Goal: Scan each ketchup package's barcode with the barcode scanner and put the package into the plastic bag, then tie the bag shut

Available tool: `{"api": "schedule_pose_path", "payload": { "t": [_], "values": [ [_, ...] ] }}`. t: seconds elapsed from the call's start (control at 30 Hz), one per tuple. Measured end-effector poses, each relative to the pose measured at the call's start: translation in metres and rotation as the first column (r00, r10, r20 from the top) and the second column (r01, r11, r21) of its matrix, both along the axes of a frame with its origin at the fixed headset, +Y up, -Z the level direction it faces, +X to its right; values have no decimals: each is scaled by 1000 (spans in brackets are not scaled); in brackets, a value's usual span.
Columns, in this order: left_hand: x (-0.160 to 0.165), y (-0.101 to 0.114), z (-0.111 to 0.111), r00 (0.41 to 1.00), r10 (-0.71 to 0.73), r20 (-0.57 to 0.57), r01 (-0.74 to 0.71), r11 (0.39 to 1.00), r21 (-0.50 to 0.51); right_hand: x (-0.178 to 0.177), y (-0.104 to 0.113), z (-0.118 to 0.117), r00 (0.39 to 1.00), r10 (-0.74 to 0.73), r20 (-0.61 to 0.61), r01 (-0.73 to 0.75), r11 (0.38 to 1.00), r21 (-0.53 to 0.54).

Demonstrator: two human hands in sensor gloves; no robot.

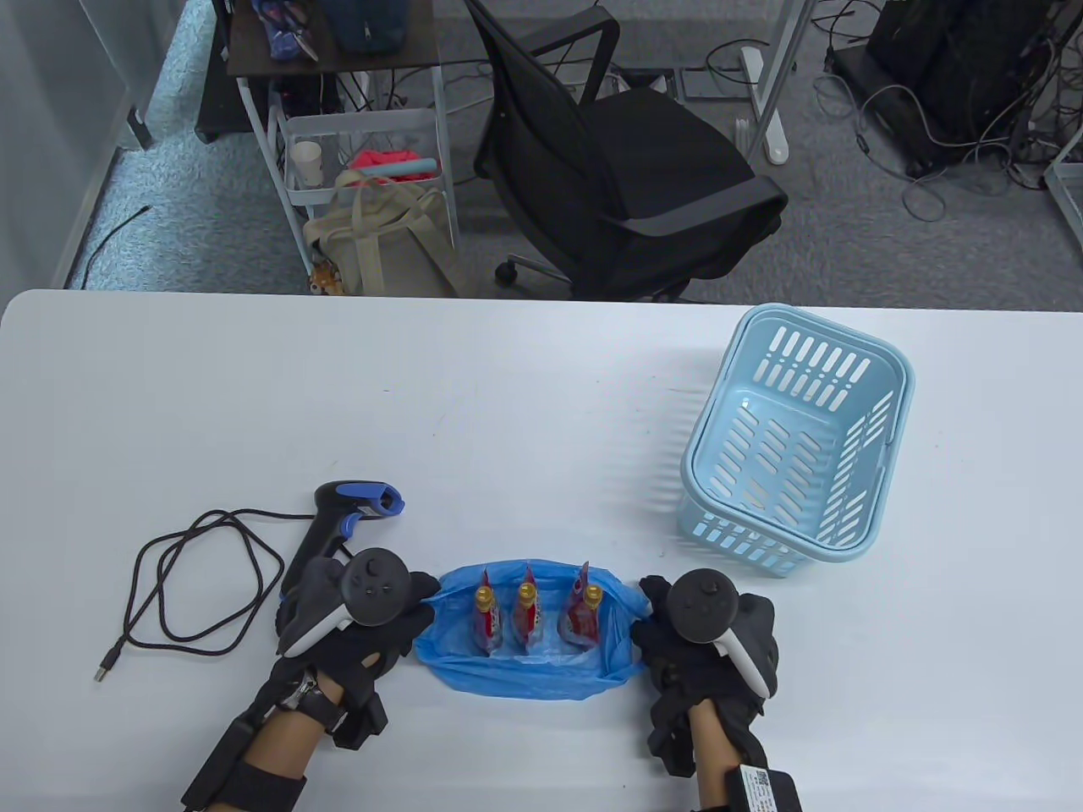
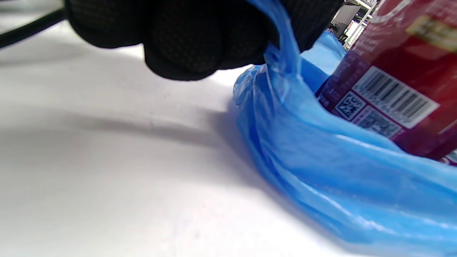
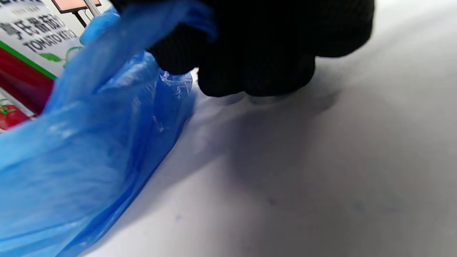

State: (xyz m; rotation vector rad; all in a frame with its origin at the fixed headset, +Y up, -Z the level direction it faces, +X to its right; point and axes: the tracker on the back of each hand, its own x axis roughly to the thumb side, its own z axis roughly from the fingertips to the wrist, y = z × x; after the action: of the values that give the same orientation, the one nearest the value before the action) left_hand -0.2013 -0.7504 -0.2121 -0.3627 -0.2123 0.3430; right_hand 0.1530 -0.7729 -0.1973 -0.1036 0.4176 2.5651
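Down near the front edge of the smooth white tabletop [image 1: 508, 406], a thin, crinkled blue plastic bag [image 1: 541, 668] lies stretched sideways, its long axis running left to right between the hands. Three glossy red ketchup packages [image 1: 526, 616] stand upright inside it in a row, gold caps pointing up. The left hand [image 1: 360, 622] has its grip clenched on the bag's left edge; the right hand [image 1: 706, 634] pinches the right edge. A black-and-blue barcode scanner [image 1: 338, 529] lies just beyond the left hand, nose pointing right. A slatted, light-blue plastic basket [image 1: 799, 440] sits well apart.
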Motion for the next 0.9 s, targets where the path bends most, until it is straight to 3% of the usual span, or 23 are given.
{"api": "schedule_pose_path", "payload": {
  "t": [0.4,0.9],
  "values": [
    [-11,36,0,992,115,-46,-111,991,80,21,50,7,987,-160,34,151,971,183],
    [-4,128,5,951,306,-41,-287,925,250,25,137,13,954,-292,-67,298,898,324]
  ]
}}
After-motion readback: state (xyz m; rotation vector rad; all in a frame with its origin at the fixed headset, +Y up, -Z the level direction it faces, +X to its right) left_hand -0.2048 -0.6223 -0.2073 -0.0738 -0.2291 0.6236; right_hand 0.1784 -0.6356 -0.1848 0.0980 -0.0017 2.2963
